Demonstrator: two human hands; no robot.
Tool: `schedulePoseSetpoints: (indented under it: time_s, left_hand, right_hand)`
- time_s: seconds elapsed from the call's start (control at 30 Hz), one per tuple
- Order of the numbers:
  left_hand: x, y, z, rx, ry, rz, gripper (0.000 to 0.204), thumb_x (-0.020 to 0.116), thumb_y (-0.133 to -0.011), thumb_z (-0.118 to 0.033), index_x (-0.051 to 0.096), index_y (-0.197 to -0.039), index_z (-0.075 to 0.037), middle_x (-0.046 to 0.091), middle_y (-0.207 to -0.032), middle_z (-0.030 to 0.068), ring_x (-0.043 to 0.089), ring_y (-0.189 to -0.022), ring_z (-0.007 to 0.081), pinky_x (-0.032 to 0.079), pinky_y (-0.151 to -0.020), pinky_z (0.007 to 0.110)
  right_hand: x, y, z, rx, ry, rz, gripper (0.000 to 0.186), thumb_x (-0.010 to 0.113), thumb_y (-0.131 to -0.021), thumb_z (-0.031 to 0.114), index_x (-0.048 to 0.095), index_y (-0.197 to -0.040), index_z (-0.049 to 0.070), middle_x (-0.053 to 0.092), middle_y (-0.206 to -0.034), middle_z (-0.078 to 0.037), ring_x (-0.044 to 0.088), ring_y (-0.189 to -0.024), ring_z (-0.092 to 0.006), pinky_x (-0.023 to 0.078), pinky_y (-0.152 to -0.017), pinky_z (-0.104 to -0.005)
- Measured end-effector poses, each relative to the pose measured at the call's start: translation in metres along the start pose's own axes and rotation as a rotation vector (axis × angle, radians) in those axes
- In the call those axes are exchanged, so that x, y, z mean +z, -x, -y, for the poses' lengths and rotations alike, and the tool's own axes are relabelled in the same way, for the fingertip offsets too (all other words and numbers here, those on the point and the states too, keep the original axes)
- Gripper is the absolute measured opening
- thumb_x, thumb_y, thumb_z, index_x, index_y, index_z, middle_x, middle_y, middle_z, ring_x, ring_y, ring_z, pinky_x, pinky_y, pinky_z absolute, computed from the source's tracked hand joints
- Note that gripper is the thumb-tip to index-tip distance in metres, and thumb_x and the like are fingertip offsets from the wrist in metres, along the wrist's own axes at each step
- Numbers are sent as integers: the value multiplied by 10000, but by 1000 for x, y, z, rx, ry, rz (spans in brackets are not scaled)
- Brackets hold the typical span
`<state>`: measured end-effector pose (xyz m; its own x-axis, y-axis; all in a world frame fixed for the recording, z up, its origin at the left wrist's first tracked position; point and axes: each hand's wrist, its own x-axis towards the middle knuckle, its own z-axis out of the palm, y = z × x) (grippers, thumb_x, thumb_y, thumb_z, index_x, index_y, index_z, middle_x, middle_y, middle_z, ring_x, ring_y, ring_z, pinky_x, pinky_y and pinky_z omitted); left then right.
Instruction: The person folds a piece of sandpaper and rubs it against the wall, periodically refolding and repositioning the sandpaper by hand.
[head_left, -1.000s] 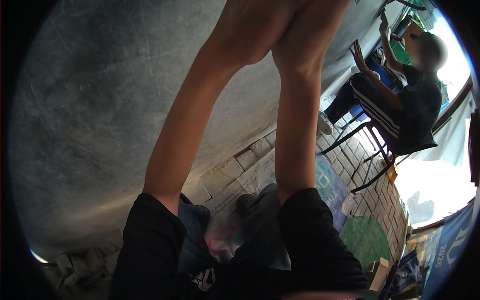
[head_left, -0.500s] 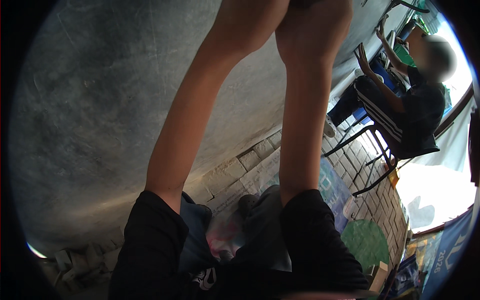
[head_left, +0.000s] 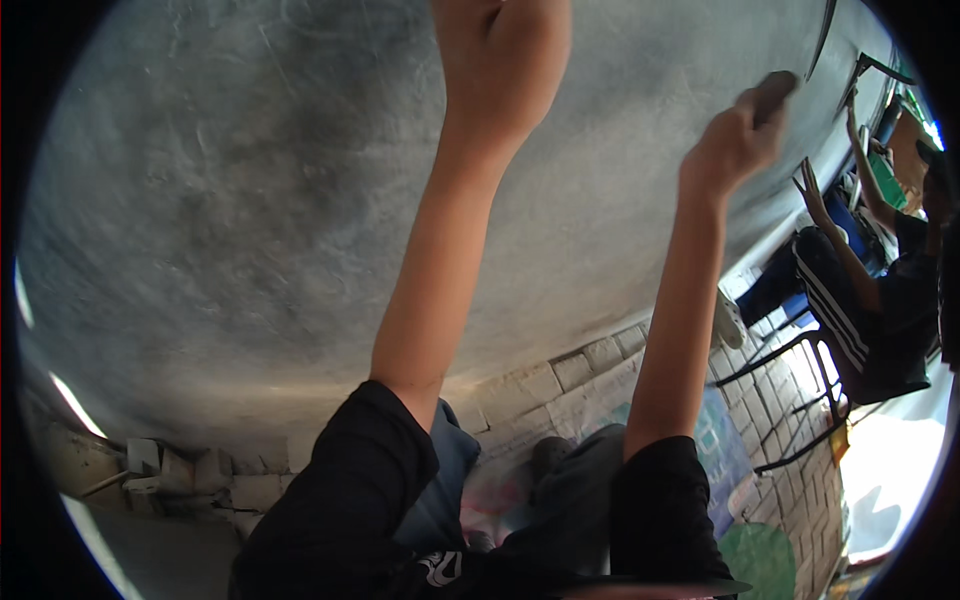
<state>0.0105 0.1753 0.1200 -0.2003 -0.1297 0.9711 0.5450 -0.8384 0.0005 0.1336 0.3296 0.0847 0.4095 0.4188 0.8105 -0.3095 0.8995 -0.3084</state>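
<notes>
Nearest the grip, the right hand (head_left: 735,140) has its fingers curled round a small, dark, blunt-ended piece (head_left: 776,95), which sticks up past the knuckles; both are a little blurred, and I can't tell what the piece is made of. Behind it spreads a broad, grey, scuffed wall (head_left: 300,200) with pale scratches — whether the piece touches it, I can't make out from here. Just beyond the piece, up and to the right, a thin, dark, curved strip (head_left: 823,40) runs along the wall.

Well to the left of that grip, and higher, is the left hand (head_left: 510,60). Its fingers run out of sight at the top, so I can't tell whether it is open or closed, or on what.

Below the two hands, bare forearms come out of black fabric sleeves (head_left: 350,470). Lower still, between the arms, are dark trouser legs (head_left: 575,480), over a colourful printed sheet (head_left: 725,430) on pale brick paving (head_left: 790,430). A flat, green, rounded mat (head_left: 765,560) lies below the right elbow.

Farther off, to the right of the grip, another person in dark clothes with white-striped trousers (head_left: 835,300) sits on a black metal-framed chair (head_left: 835,400), hands raised. Far down to the left lie rough grey blocks (head_left: 180,465).
</notes>
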Motion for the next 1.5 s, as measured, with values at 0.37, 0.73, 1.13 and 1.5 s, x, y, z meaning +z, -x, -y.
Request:
schedulePoseSetpoints:
  time_s: [0.37,0.73,1.13,1.5]
  left_hand:
    - [1,-7,-36,-122,-207,-350,301,545,-981,-212,637,-1148,21,682,-1017,120,647,-932,194,510,-874,322]
    - [-26,-21,-27,95,-310,-394,220,534,-953,-153,667,-1043,-2,677,-873,91,648,-827,195,525,-805,328]
    - [-17,-10,-46,-81,-179,-314,222,545,-955,-171,680,-1030,-12,673,-846,69,640,-794,170,522,-768,318]
    - [-55,-22,-42,-152,-209,-275,268,504,-934,-90,679,-1081,49,680,-891,139,661,-858,229,569,-824,367]
  right_hand:
    - [56,123,14,-661,-13,855,523,464,-970,-71,460,-1486,12,543,-1478,-172,508,-1374,-371,456,-1117,-419]
    - [12,61,-44,-182,394,231,635,471,-867,-175,464,-1482,-18,455,-1536,-240,446,-1431,-351,433,-1152,-423]
    - [10,47,-4,-332,928,489,579,541,-838,-177,400,-1397,-229,481,-1402,-413,480,-1368,-449,461,-1125,-452]
    - [13,52,-5,-353,1255,472,595,687,-881,-2,436,-1373,-223,542,-1372,-375,542,-1333,-414,471,-1096,-461]
